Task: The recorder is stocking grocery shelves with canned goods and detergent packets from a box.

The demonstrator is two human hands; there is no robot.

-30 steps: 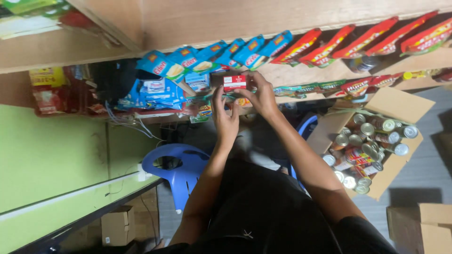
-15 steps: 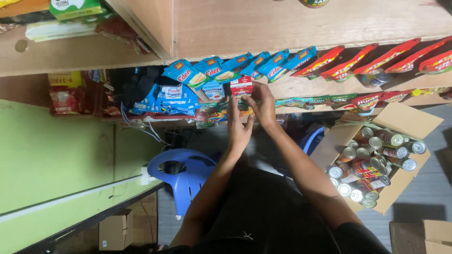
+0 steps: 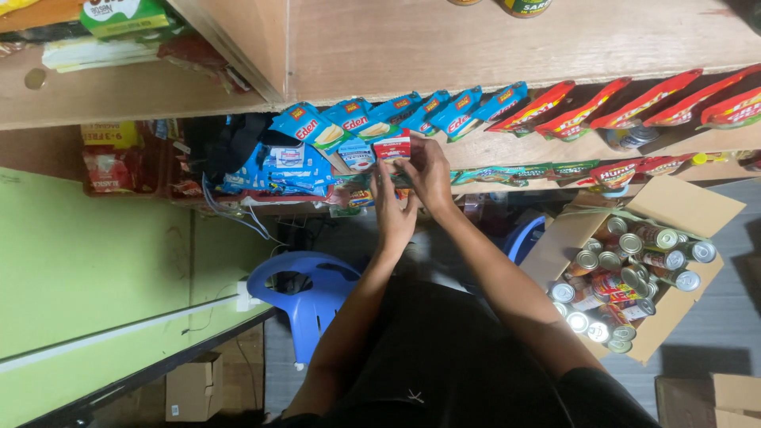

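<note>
Both my hands are raised to a wooden shelf [image 3: 507,47] hung with rows of sachets. My right hand [image 3: 428,170] grips a small red and white packet [image 3: 392,147] at its right side. My left hand [image 3: 392,210] is just below the packet, its fingers up against the underside. Blue sachets [image 3: 380,115] hang in a row right above the packet, and red sachets [image 3: 626,103] continue to the right. My forearms run down to my dark lap.
An open cardboard box [image 3: 697,210] holding several tin cans [image 3: 626,273] sits at the right. A blue plastic stool [image 3: 305,289] stands below the shelf, next to a green wall [image 3: 95,269]. Small cardboard boxes [image 3: 194,388] lie on the floor.
The view has shifted a little, so the shelf rows sit lower in frame. My hands stay together on the red and white packet, which has come slightly nearer the blue sachets.
</note>
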